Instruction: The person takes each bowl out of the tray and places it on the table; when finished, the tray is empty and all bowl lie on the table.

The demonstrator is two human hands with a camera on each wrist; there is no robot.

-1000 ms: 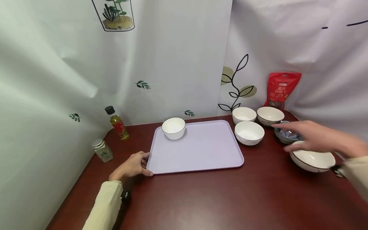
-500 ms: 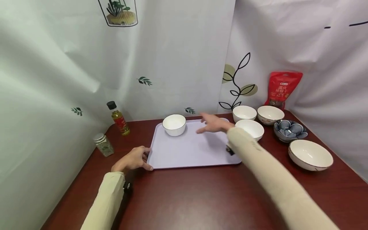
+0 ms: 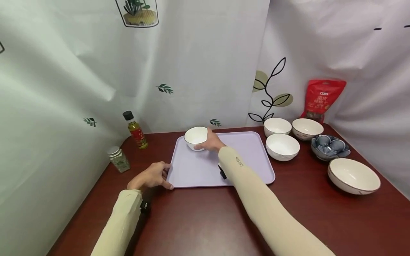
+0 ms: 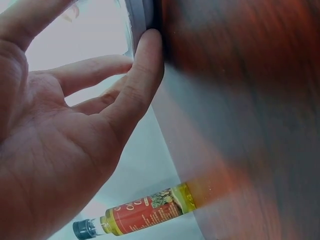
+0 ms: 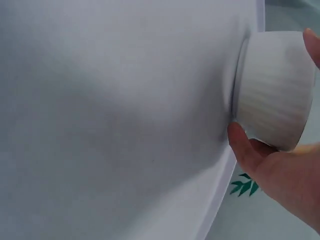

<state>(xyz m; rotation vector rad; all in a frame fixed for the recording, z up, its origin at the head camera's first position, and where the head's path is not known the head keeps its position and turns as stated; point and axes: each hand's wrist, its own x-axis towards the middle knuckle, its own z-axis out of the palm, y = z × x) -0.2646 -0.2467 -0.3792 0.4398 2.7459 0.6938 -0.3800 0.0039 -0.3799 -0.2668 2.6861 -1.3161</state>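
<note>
A white bowl [image 3: 195,136] with a thin dark rim stands at the back left of the pale lilac tray [image 3: 192,174]. My right hand [image 3: 211,141] is at the bowl's right side, thumb along its front and fingers at the rim. In the right wrist view, one fingertip is low by the base of the bowl [image 5: 272,87] and another is up at its rim. My left hand [image 3: 153,176] rests against the tray's front left corner, with the thumb at the front edge. The left wrist view shows its fingers extended, touching the tray's edge [image 4: 137,20].
On the left stand an oil bottle [image 3: 137,134] and a spice jar [image 3: 119,160]. Several white bowls [image 3: 282,151] are grouped at right, with a blue patterned bowl [image 3: 330,147] holding small blue dishes and a wider bowl [image 3: 353,176]. A red bag [image 3: 323,97] leans on the back curtain.
My right hand has swept left from above the bowls on the right, across the tray, to the white bowl. The left hand has stayed at the tray's corner.
</note>
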